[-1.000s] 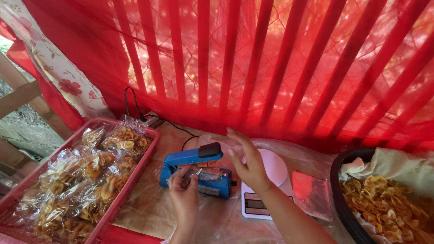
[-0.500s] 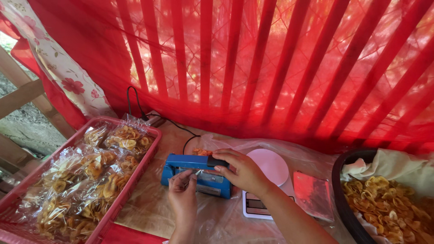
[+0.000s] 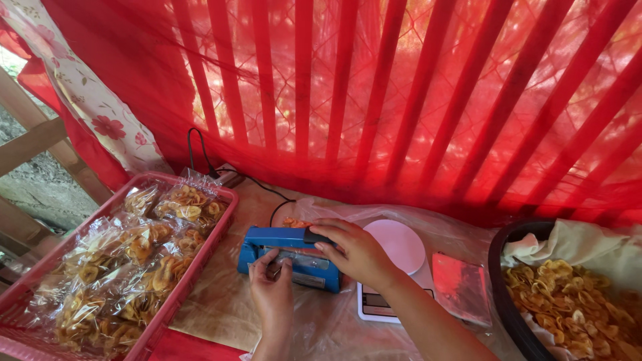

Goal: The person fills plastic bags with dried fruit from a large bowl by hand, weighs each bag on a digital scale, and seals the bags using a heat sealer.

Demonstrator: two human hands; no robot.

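A blue bag sealer (image 3: 277, 246) stands on the table in front of me, its arm pressed down. My right hand (image 3: 358, 251) lies on the black handle end of that arm and pushes it shut. My left hand (image 3: 271, 286) sits at the sealer's front edge, fingers pinched on a clear plastic bag (image 3: 274, 271) that goes under the arm. Most of the bag is hidden by my hands.
A red tray (image 3: 180, 294) with several sealed bags of chips fills the left side. A white scale (image 3: 394, 267) stands right of the sealer, a dark basin (image 3: 508, 294) of loose chips at far right. A black cable (image 3: 200, 157) runs along the red curtain behind.
The sealer's arm was raised a second ago; my right hand has come down on it and pressed it shut. My left hand stays at the front edge.
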